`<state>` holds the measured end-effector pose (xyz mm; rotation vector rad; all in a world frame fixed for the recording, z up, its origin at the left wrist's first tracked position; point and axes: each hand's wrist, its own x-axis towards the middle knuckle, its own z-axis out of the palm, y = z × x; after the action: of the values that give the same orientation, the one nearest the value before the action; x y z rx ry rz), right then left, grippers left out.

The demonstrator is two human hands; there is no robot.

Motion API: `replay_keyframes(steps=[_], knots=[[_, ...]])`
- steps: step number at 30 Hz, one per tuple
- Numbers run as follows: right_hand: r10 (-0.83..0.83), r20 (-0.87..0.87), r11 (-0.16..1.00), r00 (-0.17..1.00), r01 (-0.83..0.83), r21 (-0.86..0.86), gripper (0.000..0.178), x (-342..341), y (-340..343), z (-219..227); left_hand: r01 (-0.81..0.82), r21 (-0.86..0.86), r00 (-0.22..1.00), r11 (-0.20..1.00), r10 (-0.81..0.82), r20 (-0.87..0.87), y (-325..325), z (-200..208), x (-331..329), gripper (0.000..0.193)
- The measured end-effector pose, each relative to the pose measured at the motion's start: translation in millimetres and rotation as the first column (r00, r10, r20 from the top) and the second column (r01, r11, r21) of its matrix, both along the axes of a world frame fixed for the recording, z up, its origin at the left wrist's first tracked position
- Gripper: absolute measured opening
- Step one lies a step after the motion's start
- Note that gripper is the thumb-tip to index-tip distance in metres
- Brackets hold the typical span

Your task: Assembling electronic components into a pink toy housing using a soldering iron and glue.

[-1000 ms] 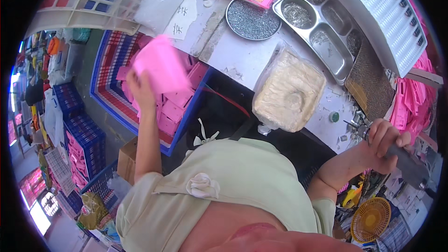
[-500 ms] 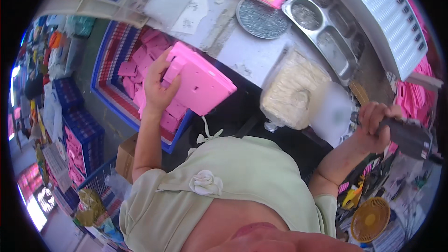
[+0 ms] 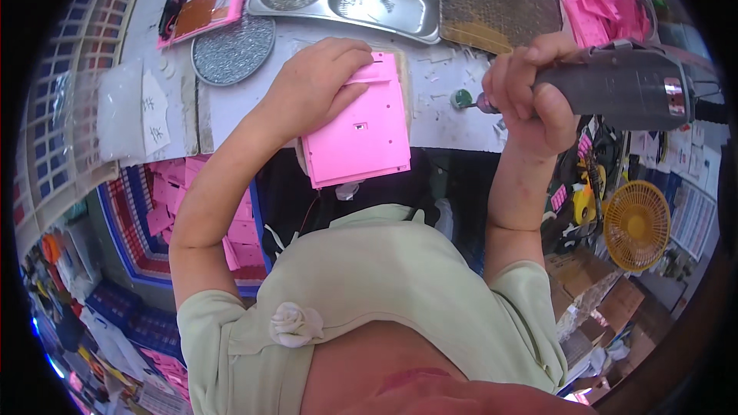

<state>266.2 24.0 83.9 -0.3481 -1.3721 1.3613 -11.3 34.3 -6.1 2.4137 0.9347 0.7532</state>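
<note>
My left hand (image 3: 319, 84) is closed on the upper left edge of a flat pink plastic case (image 3: 361, 134), its fingers over the top and the thumb lying on the face. The case hangs partly over the table's front edge and covers most of a cream padded bag (image 3: 406, 69). Small holes and a little square opening mark its face. To the right, my right hand (image 3: 534, 88) wraps round the front of a dark grey electric screwdriver (image 3: 615, 84). Its tip points left, near a small green round piece (image 3: 461, 98), apart from the case.
A steel compartment tray (image 3: 346, 27) holding small screws stands at the back, beside a round dish of screws (image 3: 234, 50). Another pink case (image 3: 207, 0) lies behind the dish. Below the table, at left, a blue-rimmed crate (image 3: 138, 269) holds pink parts. A yellow basket (image 3: 636, 224) sits at lower right.
My left hand has carried the pink case from above the crate rightward onto the padded bag. The screwdriver stays in my right hand, now level beside the case. The whole view has turned.
</note>
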Motion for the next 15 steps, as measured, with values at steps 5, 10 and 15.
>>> replay_keyframes(steps=[5, 10, 15], knots=[[-0.036, -0.050, 0.998, 0.998, 0.033, -0.055, 0.032, -6.2, -1.8, -11.1, 0.093, 0.107, 0.996, 0.990, -0.093, -0.009, 4.7, -6.7, -3.7, 0.034], [-0.037, 0.093, 0.999, 0.995, 0.039, -0.018, 0.039, -10.8, -3.3, -11.8, 0.056, 0.134, 0.993, 0.989, -0.041, -0.108, 22.3, -7.0, -5.2, 0.037], [0.015, 0.037, 1.000, 0.999, -0.014, -0.012, 0.039, -9.4, 0.4, -19.2, 0.079, 0.178, 0.986, 0.981, -0.051, -0.160, 25.0, -2.9, -4.4, 0.037]])
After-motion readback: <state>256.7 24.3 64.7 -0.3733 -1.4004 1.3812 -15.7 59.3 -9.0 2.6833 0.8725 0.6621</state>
